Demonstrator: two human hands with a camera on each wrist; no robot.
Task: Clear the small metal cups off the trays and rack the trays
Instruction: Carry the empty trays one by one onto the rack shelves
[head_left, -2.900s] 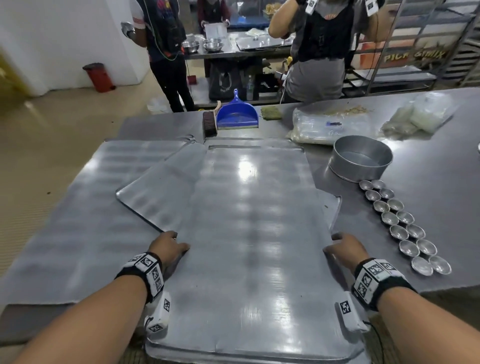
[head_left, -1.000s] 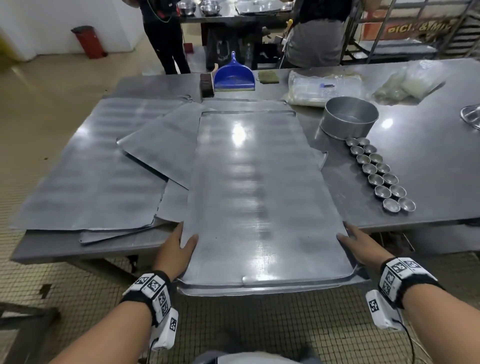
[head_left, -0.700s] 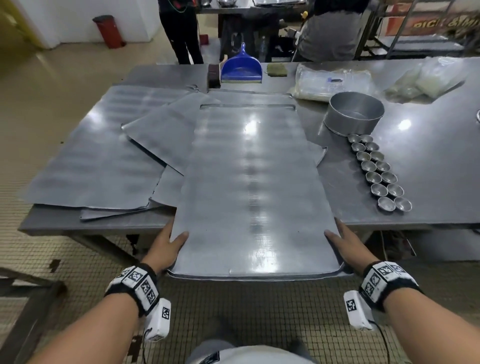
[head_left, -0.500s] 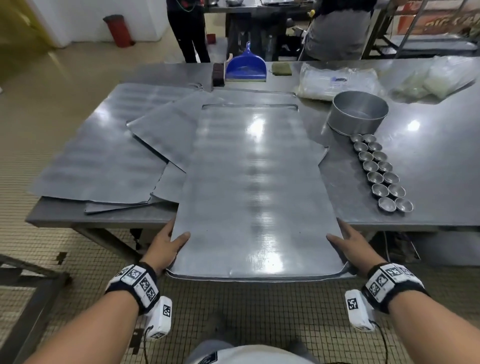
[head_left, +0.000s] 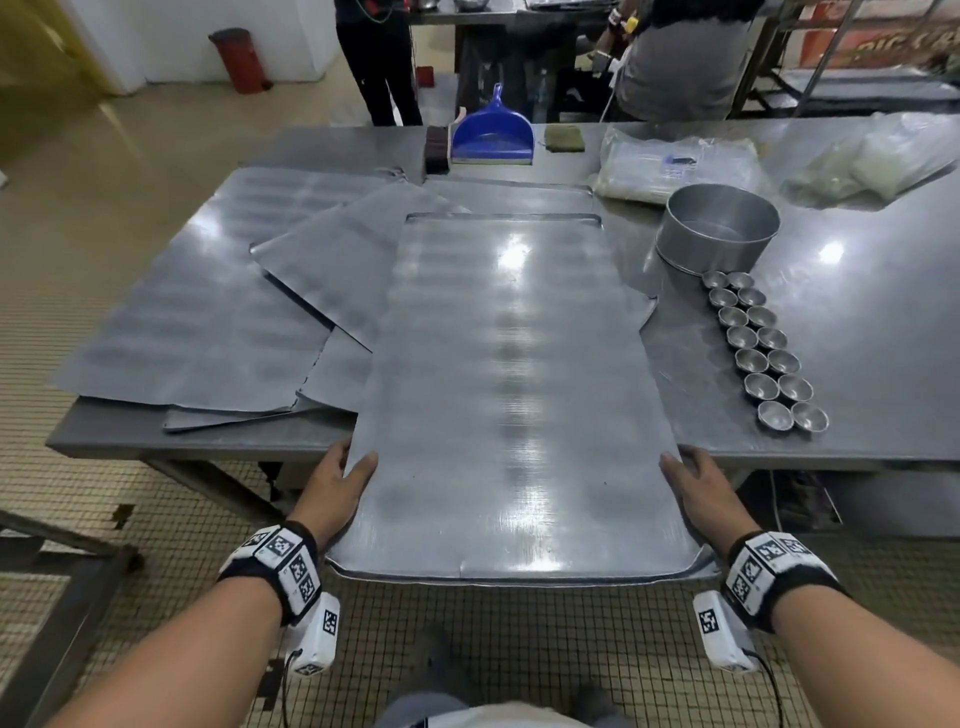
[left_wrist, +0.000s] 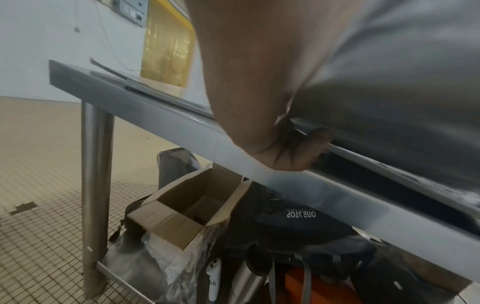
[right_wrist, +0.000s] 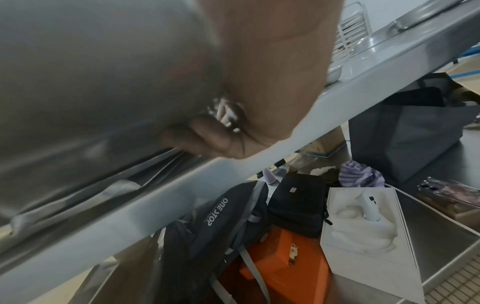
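A long flat metal tray (head_left: 509, 374) lies lengthwise on the steel table (head_left: 883, 291), its near end hanging over the table's front edge. My left hand (head_left: 337, 478) grips its left edge, thumb on top and fingers curled underneath (left_wrist: 306, 148). My right hand (head_left: 696, 483) grips the right edge the same way, fingers curled below (right_wrist: 207, 133). Several small metal cups (head_left: 763, 348) stand in two rows on the bare table, right of the tray. More trays (head_left: 208, 312) lie overlapped to the left and under the held one.
A round metal pan (head_left: 717, 228) stands behind the cups. A blue dustpan (head_left: 493, 135), a brush, a sponge and plastic bags lie at the table's far edge. Two people stand beyond. Bags and boxes (left_wrist: 182, 216) sit on the shelf under the table.
The tray has slid toward me so its near end overhangs the table edge. My hands have stayed on its two sides, and I have stepped back from the table.
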